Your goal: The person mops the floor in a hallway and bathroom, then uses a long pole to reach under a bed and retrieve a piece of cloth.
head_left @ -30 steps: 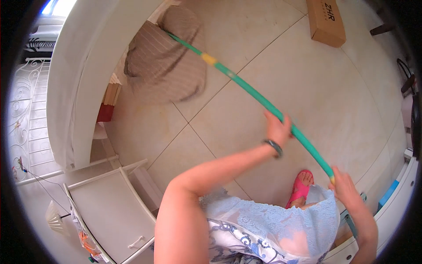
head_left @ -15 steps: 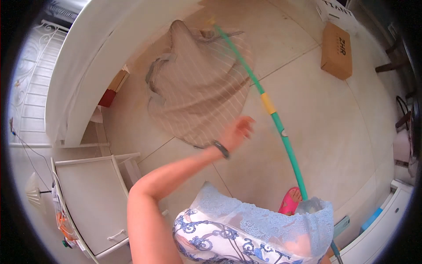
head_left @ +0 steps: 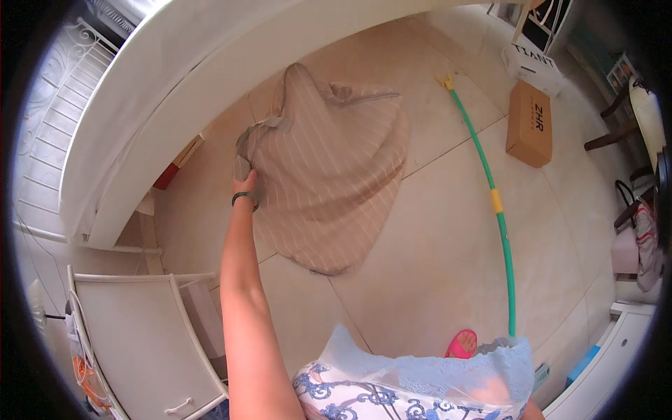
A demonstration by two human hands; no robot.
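A beige cloth (head_left: pixel 329 168) with thin pale stripes and grey bunched edges is spread, creased, in front of me. My left hand (head_left: pixel 245 183), a dark band on its wrist, is closed at the cloth's left edge; its fingertips are partly hidden by the fabric. To the right, a green clothes pole (head_left: pixel 484 157) with a yellow sleeve and a yellow forked tip slants up and away, apart from the cloth. Its near end disappears behind the light-blue lace of my clothing (head_left: pixel 434 374). My right hand is not visible.
A brown cardboard box (head_left: pixel 528 126) sits on the tiled floor at far right, before a white box (head_left: pixel 535 66). Dark chair legs (head_left: pixel 612 138) stand at the right. A white cabinet (head_left: pixel 140 343) is near left, a large white curved-looking edge (head_left: pixel 161 98) far left.
My left hand has swung left and forward from above the cloth's near part to its left edge. The pole's forked tip has moved right, away from the cloth.
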